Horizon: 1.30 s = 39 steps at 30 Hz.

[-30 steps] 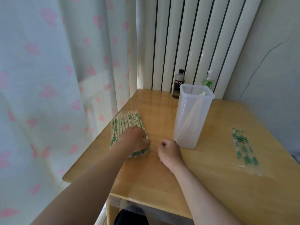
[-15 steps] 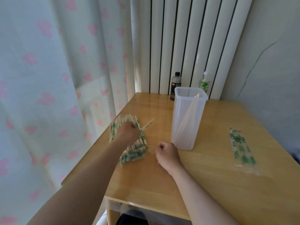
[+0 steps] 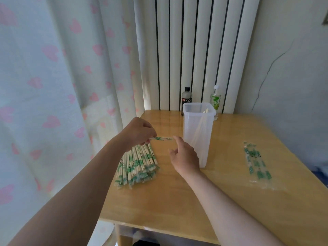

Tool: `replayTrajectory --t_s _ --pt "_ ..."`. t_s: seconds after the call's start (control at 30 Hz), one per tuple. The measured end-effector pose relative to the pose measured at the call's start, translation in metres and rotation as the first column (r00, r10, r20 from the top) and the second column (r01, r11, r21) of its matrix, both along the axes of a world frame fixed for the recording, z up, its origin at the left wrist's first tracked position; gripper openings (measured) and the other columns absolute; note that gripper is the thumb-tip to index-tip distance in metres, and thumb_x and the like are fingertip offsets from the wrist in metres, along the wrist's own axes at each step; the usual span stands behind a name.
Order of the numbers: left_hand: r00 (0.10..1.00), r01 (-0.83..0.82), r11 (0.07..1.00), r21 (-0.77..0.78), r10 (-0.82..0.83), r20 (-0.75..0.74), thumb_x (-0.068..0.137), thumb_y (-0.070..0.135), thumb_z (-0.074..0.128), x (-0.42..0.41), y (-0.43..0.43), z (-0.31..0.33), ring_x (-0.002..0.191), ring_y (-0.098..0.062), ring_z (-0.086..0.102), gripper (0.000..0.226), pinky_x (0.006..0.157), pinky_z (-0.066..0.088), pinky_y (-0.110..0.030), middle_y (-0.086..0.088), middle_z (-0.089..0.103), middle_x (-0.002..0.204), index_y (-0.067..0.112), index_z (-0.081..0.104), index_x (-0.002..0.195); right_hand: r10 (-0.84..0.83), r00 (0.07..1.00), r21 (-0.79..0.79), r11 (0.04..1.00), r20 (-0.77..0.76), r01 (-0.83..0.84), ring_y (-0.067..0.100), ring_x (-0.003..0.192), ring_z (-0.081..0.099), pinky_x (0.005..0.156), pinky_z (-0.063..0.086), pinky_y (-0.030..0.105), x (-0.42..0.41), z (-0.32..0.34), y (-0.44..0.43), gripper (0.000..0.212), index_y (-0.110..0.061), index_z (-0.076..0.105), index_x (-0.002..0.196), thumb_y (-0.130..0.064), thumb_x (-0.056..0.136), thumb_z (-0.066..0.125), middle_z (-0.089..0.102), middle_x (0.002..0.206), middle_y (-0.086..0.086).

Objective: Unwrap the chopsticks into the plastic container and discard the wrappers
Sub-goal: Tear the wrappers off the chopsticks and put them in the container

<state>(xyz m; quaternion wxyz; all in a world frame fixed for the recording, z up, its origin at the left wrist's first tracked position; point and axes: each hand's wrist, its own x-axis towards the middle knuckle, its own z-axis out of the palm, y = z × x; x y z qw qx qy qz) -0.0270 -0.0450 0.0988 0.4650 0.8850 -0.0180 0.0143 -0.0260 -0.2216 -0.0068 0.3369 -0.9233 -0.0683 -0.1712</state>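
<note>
The left forearm (image 3: 79, 185) and right forearm (image 3: 223, 197) are bare right to the edge of view. The left hand (image 3: 137, 133) and right hand (image 3: 184, 157) are bare too.

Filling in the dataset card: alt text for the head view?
A person's left hand pinches one wrapped chopstick packet above a wooden table, the right hand extended toward its free end. A pile of wrapped chopsticks lies below; a clear plastic container holding bare chopsticks stands to the right, empty wrappers farther right.
</note>
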Motion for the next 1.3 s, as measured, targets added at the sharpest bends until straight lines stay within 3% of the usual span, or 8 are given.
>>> replayTrajectory --t_s 0.27,0.47,0.57,0.67,0.77,1.03,1.2,1.3 --pt "0.941 0.215 0.970 -0.113 -0.237 -0.243 0.092 -0.001 0.050 -0.024 -0.015 0.044 0.055 -0.017 0.047 0.023 0.048 0.034 -0.024 -0.014 0.056 0.065 -0.011 0.070 0.093 0.103 0.987 -0.156 0.984 0.127 -0.082 0.019 0.079 0.058 0.065 0.051 0.036 -0.005 0.009 -0.006 0.023 -0.021 0.064 0.109 -0.038 0.105 0.050 0.053 0.100 -0.005" --pt "0.952 0.214 0.909 -0.359 -0.277 -0.134 0.084 0.022 0.049 -0.023 -0.030 0.045 0.062 -0.021 0.050 0.032 0.057 0.035 -0.032 -0.013 0.060 0.082 -0.001 0.068 0.094 0.243 0.969 0.175 0.957 -0.051 -0.231 0.015 0.068 0.051 0.064 0.044 0.034 -0.008 0.021 -0.015 0.037 -0.004 0.062 0.088 -0.034 0.107 0.050 0.052 0.081 -0.001" --pt "0.974 0.226 0.956 -0.187 -0.216 0.073 0.084 0.023 0.061 -0.019 -0.045 0.031 0.076 -0.022 0.058 0.020 0.065 0.046 -0.031 -0.006 0.065 0.085 0.013 0.073 0.095 0.349 0.920 0.355 0.895 -0.180 -0.270 0.008 0.054 0.046 0.058 0.039 0.027 -0.016 0.034 -0.025 0.031 -0.008 0.070 0.091 -0.030 0.106 0.055 0.047 0.058 -0.009" --pt "0.963 0.191 0.975 -0.113 -0.164 0.212 0.089 0.038 0.070 -0.009 -0.058 0.017 0.089 -0.024 0.070 0.011 0.077 0.059 -0.037 -0.001 0.073 0.091 0.028 0.075 0.087 0.401 0.893 0.445 0.851 -0.206 -0.279 0.014 0.067 0.053 0.066 0.047 0.033 -0.020 0.037 -0.032 0.023 -0.014 0.075 0.091 -0.030 0.102 0.063 0.054 0.071 0.001" --pt "0.964 0.169 0.961 -0.220 -0.115 0.239 0.094 0.032 0.069 -0.005 -0.075 0.013 0.082 -0.016 0.071 0.015 0.075 0.058 -0.032 0.001 0.076 0.088 0.019 0.073 0.089 0.422 0.889 0.600 0.762 -0.176 -0.243 0.012 0.070 0.064 0.072 0.060 0.033 -0.024 0.038 -0.038 0.016 -0.013 0.074 0.083 -0.019 0.098 0.070 0.066 0.074 -0.002" --pt "0.970 0.195 0.964 -0.180 -0.162 0.182 0.096 0.016 0.066 -0.006 -0.106 -0.004 0.062 -0.016 0.057 0.022 0.062 0.047 -0.029 -0.005 0.063 0.068 0.004 0.069 0.077 0.344 0.937 0.790 0.591 -0.064 -0.163 0.013 0.067 0.064 0.062 0.055 0.023 -0.025 0.047 -0.052 0.018 -0.007 0.072 0.079 -0.002 0.096 0.068 0.067 0.070 0.000" --pt "0.970 0.158 0.977 -0.143 -0.126 0.206 0.097 0.015 0.063 -0.004 -0.113 -0.002 0.061 -0.012 0.063 0.024 0.062 0.050 -0.029 0.007 0.066 0.061 0.011 0.065 0.073 0.333 0.938 0.785 0.604 -0.095 -0.135 0.015 0.069 0.064 0.067 0.059 0.028 -0.024 0.050 -0.059 0.012 -0.004 0.075 0.085 -0.008 0.096 0.071 0.068 0.072 0.001" --pt "0.970 0.159 0.967 -0.199 -0.114 0.217 0.100 0.012 0.058 -0.005 -0.110 0.000 0.070 -0.021 0.069 0.021 0.070 0.061 -0.039 -0.008 0.068 0.072 0.006 0.064 0.080 0.273 0.954 0.760 0.644 -0.124 -0.086 0.019 0.072 0.066 0.066 0.056 0.033 -0.023 0.060 -0.075 0.021 0.001 0.076 0.091 -0.019 0.095 0.071 0.071 0.075 0.006"
